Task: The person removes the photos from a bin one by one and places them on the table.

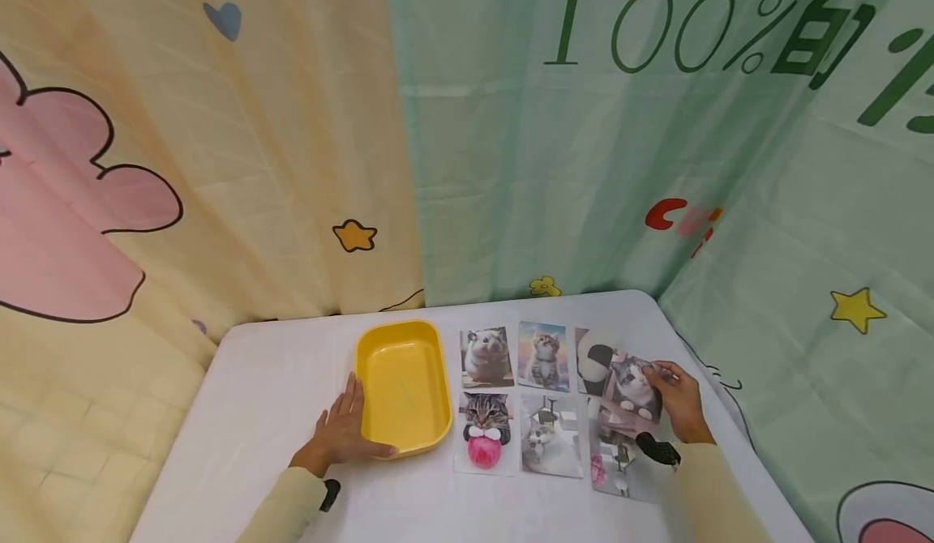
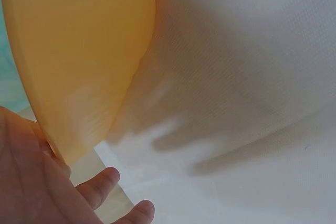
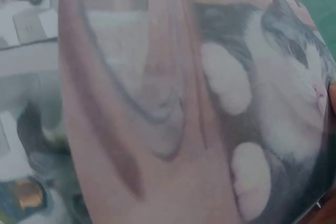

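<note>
On the left, my left hand (image 1: pixel 339 433) rests against the near-left side of a yellow tray (image 1: pixel 404 389), fingers extended along its outside and thumb at the near rim. In the left wrist view those fingers (image 2: pixel 100 187) spread beside the tray wall (image 2: pixel 79 61). My right hand (image 1: pixel 684 404) pinches a photo card of a grey-and-white cat (image 1: pixel 633 389) by its right edge. That card is tilted over two others, partly covering a black-and-white picture card (image 1: pixel 589 357) and a card with pink flowers (image 1: pixel 620 472). It fills most of the right wrist view, with a fingertip (image 3: pixel 333 95) at its edge.
Left of these cards lie a hamster card (image 1: pixel 486 357), a kitten card (image 1: pixel 545 355), a tabby card with a pink ball (image 1: pixel 485 438) and a pale cat card (image 1: pixel 552 438), in two rows. The white-covered table (image 1: pixel 255 389) has printed curtains (image 1: pixel 496 162) behind it.
</note>
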`<state>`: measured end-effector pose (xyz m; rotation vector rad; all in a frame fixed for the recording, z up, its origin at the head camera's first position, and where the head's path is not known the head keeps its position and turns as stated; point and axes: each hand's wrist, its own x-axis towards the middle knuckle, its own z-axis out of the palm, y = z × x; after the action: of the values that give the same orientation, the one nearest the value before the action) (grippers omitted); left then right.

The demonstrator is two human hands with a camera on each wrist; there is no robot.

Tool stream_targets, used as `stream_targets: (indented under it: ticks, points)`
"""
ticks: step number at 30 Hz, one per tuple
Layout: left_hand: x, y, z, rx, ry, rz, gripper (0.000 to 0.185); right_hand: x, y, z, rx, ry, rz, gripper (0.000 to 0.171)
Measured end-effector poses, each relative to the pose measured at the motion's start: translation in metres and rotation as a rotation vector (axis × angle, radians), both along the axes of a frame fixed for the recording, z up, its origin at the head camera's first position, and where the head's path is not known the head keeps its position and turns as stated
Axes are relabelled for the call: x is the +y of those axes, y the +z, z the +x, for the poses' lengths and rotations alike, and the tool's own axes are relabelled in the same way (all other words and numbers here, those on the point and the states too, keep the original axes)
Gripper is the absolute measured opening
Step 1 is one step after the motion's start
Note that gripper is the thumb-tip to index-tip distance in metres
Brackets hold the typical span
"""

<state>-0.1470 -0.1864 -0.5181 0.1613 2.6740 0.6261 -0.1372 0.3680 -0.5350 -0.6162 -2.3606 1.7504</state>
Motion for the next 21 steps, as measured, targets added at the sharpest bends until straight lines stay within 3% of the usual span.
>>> stream_targets:
  ticks: [8,16,21]
  points:
    - [-0.002,0.011,0.002,0.015,-0.009,-0.001,0.144,0.043,0.004,0.009,-0.131,0.072,0.117,0.061]
    - [-0.008,0.006,0.004,0.009,-0.006,-0.014,0.145,0.073,0.004,0.021,-0.238,0.205,0.234,0.066]
    - [-0.011,0.007,0.004,0.016,-0.008,-0.017,0.145,0.08,-0.004,0.024,-0.244,0.245,0.3,0.064]
